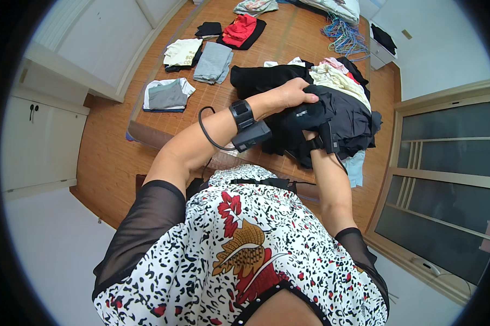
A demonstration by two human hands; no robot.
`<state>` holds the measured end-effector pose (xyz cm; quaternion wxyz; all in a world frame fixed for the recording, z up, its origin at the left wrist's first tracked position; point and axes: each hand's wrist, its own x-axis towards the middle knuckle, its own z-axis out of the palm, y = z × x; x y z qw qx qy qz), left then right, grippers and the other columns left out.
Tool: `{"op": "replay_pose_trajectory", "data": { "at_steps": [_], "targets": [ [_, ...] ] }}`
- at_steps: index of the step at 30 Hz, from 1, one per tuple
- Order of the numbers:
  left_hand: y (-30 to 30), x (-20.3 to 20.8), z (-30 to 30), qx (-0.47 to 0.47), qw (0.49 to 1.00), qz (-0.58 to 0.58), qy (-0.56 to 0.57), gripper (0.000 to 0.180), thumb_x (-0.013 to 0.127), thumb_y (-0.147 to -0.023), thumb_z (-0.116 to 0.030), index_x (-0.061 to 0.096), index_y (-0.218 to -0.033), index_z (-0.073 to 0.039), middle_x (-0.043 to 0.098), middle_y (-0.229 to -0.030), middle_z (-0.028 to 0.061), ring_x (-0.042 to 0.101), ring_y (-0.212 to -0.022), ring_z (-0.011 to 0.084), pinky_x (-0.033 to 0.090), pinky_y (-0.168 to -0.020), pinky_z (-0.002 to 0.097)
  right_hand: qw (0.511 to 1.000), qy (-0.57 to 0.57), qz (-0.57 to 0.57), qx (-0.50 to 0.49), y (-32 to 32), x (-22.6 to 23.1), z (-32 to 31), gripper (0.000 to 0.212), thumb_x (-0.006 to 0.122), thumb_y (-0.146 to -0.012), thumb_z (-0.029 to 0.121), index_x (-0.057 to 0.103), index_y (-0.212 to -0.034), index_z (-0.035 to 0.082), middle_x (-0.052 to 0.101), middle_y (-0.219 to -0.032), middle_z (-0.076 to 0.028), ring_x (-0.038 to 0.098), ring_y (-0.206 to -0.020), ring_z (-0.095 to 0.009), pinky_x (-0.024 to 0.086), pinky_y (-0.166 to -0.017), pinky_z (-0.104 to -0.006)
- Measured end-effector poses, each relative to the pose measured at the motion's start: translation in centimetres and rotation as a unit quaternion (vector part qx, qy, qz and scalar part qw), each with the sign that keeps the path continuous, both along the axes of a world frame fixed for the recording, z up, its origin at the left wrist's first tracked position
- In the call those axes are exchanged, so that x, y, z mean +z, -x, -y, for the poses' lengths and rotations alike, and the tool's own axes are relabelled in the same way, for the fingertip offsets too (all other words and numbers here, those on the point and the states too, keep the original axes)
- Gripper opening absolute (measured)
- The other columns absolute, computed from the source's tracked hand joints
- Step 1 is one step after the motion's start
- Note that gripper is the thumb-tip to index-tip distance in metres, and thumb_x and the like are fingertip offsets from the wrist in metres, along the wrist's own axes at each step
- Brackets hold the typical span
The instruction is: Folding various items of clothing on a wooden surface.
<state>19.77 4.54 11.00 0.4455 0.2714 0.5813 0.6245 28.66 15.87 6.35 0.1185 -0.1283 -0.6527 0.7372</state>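
Observation:
A black garment (296,120) is bunched between my hands over the near side of a heap of clothes. My left hand (295,93) reaches across from the left and is closed on the cloth's upper edge, thumb on top. My right hand (310,134) is mostly covered by the black cloth; only a bit near the wrist shows, so its fingers are hidden. Beneath and beyond lies the clothes heap (342,81), with dark, cream and pink pieces. More black cloth (255,79) spreads out past my left wrist.
Folded clothes lie on the left of the brown mat-topped bed (277,38): a grey-and-white stack (168,95), a cream piece (182,52), a grey-blue piece (213,62) and a red one (239,31). Blue hangers (344,37) lie at the far right. Light-blue cloth (355,167) hangs nearby.

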Motion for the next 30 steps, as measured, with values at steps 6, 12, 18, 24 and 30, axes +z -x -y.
{"op": "replay_pose_trajectory", "data": {
  "at_steps": [6,12,18,24,30],
  "targets": [
    [-2.3,2.9,0.7,-0.236,0.911,0.288,-0.179,0.027,0.071,-0.089,-0.014,0.067,-0.108,0.004,0.072,-0.102,0.0082,0.068,-0.085,0.0117,0.055,-0.079,0.0258,0.999,-0.053,-0.005,-0.004,0.3,-0.5,0.6,0.031,0.059,-0.091,0.018,0.060,-0.119,0.003,0.066,-0.115,-0.011,0.063,-0.106,-0.023,0.048,-0.097,-0.0379],
    [0.5,-0.2,2.0,0.157,0.844,-0.513,0.029,0.055,0.082,-0.074,-0.030,0.063,-0.112,0.004,0.058,-0.107,0.0238,0.059,-0.105,0.0396,0.048,-0.093,0.0419,0.996,-0.084,-0.007,0.006,-2.8,-0.1,0.6,0.032,0.059,-0.091,0.017,0.060,-0.119,0.003,0.066,-0.115,-0.011,0.063,-0.106,-0.023,0.048,-0.097,-0.0373],
    [0.7,-2.3,0.8,0.078,0.855,-0.502,0.102,0.040,0.080,-0.076,-0.030,0.064,-0.093,0.003,0.065,-0.083,0.0227,0.063,-0.087,0.0428,0.050,-0.076,0.0464,0.992,-0.128,-0.011,0.016,-5.0,0.3,0.0,0.033,0.060,-0.090,0.016,0.060,-0.120,0.003,0.066,-0.115,-0.011,0.063,-0.106,-0.024,0.047,-0.098,-0.0367],
    [-0.5,2.6,0.8,-0.048,0.953,0.239,-0.179,0.019,0.062,-0.097,-0.018,0.068,-0.096,-0.001,0.071,-0.090,0.0019,0.066,-0.076,0.0075,0.055,-0.071,0.0235,0.985,-0.164,-0.048,0.020,-2.1,0.0,-0.7,0.034,0.061,-0.090,0.015,0.060,-0.121,0.003,0.066,-0.114,-0.011,0.063,-0.106,-0.024,0.047,-0.098,-0.0361],
    [-2.2,4.1,0.5,-0.166,0.911,0.296,-0.233,0.018,0.068,-0.092,-0.020,0.066,-0.100,-0.003,0.069,-0.093,0.0000,0.065,-0.081,0.0078,0.053,-0.076,0.0238,0.984,-0.170,-0.038,0.023,-5.1,0.4,-0.7,0.035,0.061,-0.089,0.015,0.060,-0.121,0.003,0.066,-0.114,-0.011,0.063,-0.106,-0.025,0.047,-0.099,-0.0355]
  ]
}}
